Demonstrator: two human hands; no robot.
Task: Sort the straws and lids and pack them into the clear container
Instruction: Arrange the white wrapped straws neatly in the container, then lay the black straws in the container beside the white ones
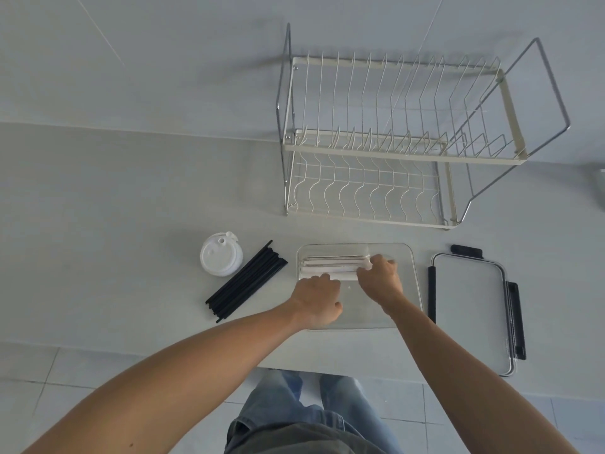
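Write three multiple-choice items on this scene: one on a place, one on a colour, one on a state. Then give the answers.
1. Where do the white straws lie?
A. in the container
B. on the rack
C. on the floor

2. What colour are the straws beside the lids?
A. red
B. black
C. green

3. How is the container's cover?
A. clipped on
B. off, lying right of the container
C. on the rack

Answers:
1 A: both hands, left and right, handle them inside it.
2 B: the bundle is black.
3 B: it lies flat on the counter.
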